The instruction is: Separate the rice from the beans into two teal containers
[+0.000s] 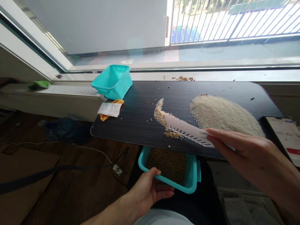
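- Looks sorted so far: white rice pile (pixel 225 114) on tabletop (pixel 138 131), right side; brown beans (pixel 167 165) in turquoise tub (pixel 192 176) below the edge.
- Seemingly left: mixed rice-and-bean strip (pixel 159 115) at slotted white scraper's (pixel 187 129) far end.
- Left hand (pixel 150 187): thumb over tub rim, fingers beneath, gripping.
- Right hand (pixel 248 150): reaching in from right, fingers closed on scraper's near end.

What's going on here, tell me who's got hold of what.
A person's right hand holds a white slotted plastic tool low over the black tabletop, its far end at a small streak of rice mixed with tan seeds. The left hand grips a turquoise tub of round brownish seeds just below the near edge. A large rice mound lies to the right.
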The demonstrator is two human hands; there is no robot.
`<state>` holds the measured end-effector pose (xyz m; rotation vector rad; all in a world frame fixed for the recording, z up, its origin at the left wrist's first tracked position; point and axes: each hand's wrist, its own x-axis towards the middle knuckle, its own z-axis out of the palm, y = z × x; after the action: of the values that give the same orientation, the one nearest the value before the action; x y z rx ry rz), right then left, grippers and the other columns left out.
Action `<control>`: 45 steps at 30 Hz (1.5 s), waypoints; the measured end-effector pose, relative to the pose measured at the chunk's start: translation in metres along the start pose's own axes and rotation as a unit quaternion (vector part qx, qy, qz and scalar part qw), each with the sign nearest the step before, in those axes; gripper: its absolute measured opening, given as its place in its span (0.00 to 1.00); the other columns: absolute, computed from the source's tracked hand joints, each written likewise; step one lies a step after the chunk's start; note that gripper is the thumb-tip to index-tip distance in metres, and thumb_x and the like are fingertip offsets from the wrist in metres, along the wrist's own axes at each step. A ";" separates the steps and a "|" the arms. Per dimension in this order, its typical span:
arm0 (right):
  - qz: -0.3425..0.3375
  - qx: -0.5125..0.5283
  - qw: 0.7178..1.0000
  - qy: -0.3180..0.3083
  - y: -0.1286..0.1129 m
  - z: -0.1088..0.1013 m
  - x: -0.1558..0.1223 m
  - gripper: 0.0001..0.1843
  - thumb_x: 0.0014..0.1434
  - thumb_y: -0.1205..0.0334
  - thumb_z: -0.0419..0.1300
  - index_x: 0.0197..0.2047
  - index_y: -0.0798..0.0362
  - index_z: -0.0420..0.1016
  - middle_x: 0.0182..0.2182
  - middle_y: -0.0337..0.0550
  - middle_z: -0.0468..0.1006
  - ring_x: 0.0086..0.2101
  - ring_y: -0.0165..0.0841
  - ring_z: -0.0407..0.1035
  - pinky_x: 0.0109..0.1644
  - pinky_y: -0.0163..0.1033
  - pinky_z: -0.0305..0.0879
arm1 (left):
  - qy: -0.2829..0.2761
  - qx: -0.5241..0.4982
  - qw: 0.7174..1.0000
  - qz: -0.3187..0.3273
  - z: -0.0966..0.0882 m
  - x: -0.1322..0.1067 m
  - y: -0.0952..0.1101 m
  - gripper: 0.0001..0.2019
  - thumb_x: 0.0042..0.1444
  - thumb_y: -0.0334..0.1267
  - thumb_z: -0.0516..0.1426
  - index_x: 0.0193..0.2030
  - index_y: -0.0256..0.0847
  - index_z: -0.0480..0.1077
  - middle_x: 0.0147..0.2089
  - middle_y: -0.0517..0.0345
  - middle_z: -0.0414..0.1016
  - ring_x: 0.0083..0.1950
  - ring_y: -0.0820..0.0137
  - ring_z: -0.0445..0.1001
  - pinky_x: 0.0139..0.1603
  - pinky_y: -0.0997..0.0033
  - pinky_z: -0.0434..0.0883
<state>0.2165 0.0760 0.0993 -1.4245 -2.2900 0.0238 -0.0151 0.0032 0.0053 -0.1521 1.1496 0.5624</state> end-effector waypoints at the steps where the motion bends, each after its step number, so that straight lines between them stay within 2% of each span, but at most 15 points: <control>1: -0.008 0.001 1.000 -0.001 -0.001 -0.001 0.000 0.12 0.57 0.57 0.52 0.43 0.44 0.72 0.38 0.32 0.78 0.33 0.28 0.73 0.33 0.32 0.69 | -0.002 0.000 1.000 0.000 0.000 0.000 0.000 0.12 0.52 0.36 0.50 0.38 0.28 0.66 0.30 0.43 0.76 0.30 0.63 0.76 0.33 0.67 0.72; 5: -0.036 0.022 0.999 -0.004 -0.002 -0.005 -0.001 0.13 0.58 0.55 0.50 0.42 0.45 0.72 0.36 0.32 0.79 0.31 0.27 0.73 0.31 0.29 0.69 | -0.002 -0.002 1.000 0.005 0.000 -0.001 0.000 0.11 0.52 0.35 0.50 0.39 0.29 0.65 0.30 0.44 0.76 0.30 0.63 0.76 0.33 0.66 0.72; 11: -0.013 -0.015 1.000 0.007 -0.001 -0.003 0.001 0.14 0.58 0.55 0.50 0.42 0.46 0.73 0.36 0.35 0.79 0.31 0.30 0.74 0.29 0.33 0.69 | 0.010 -0.004 1.000 0.001 0.003 -0.002 0.003 0.10 0.52 0.35 0.49 0.35 0.30 0.66 0.28 0.46 0.75 0.29 0.64 0.75 0.32 0.68 0.72; 16: -0.032 0.019 0.999 -0.003 -0.003 -0.006 -0.002 0.14 0.58 0.54 0.49 0.41 0.44 0.73 0.35 0.33 0.79 0.30 0.28 0.73 0.28 0.30 0.69 | 0.012 -0.006 1.000 0.008 0.002 -0.001 0.004 0.09 0.52 0.35 0.49 0.35 0.31 0.66 0.28 0.47 0.75 0.29 0.64 0.76 0.32 0.67 0.72; 20: -0.007 0.016 1.000 0.006 -0.002 -0.008 -0.004 0.14 0.57 0.53 0.50 0.41 0.44 0.73 0.36 0.34 0.79 0.30 0.29 0.73 0.29 0.31 0.69 | 0.004 -0.007 1.000 0.009 0.001 -0.001 0.004 0.09 0.53 0.35 0.50 0.36 0.31 0.66 0.29 0.47 0.76 0.29 0.65 0.76 0.33 0.67 0.72; 25: 0.024 0.032 0.999 -0.016 -0.008 -0.001 0.008 0.13 0.56 0.55 0.53 0.42 0.45 0.74 0.34 0.35 0.79 0.30 0.31 0.73 0.28 0.33 0.68 | 0.001 -0.006 1.000 0.014 0.003 -0.002 0.005 0.09 0.53 0.35 0.49 0.36 0.31 0.65 0.29 0.47 0.76 0.29 0.65 0.76 0.33 0.67 0.72; 34: -0.054 -0.002 0.998 -0.032 -0.023 0.006 0.031 0.13 0.58 0.57 0.50 0.40 0.47 0.74 0.33 0.37 0.79 0.28 0.32 0.73 0.25 0.34 0.63 | 0.008 -0.014 1.000 0.018 0.000 -0.002 0.005 0.09 0.53 0.34 0.49 0.37 0.31 0.64 0.29 0.47 0.75 0.29 0.64 0.76 0.32 0.66 0.72; 40: -0.058 -0.006 0.998 -0.032 -0.022 0.005 0.027 0.15 0.58 0.56 0.49 0.40 0.48 0.74 0.34 0.37 0.79 0.28 0.31 0.73 0.27 0.33 0.65 | -0.005 -0.013 1.000 0.015 -0.002 -0.001 0.007 0.09 0.53 0.34 0.49 0.37 0.31 0.64 0.28 0.47 0.75 0.29 0.64 0.76 0.33 0.66 0.72; 45: -0.056 0.050 0.995 -0.061 -0.023 0.002 0.021 0.14 0.57 0.56 0.51 0.44 0.44 0.73 0.37 0.36 0.78 0.33 0.30 0.72 0.31 0.32 0.66 | -0.017 -0.012 1.000 0.011 -0.006 -0.005 0.009 0.10 0.51 0.34 0.50 0.38 0.31 0.64 0.30 0.47 0.75 0.29 0.64 0.76 0.33 0.67 0.72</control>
<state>0.1885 0.0834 0.1099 -1.2736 -2.4271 0.1934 -0.0254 0.0067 0.0086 -0.1499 1.1119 0.5968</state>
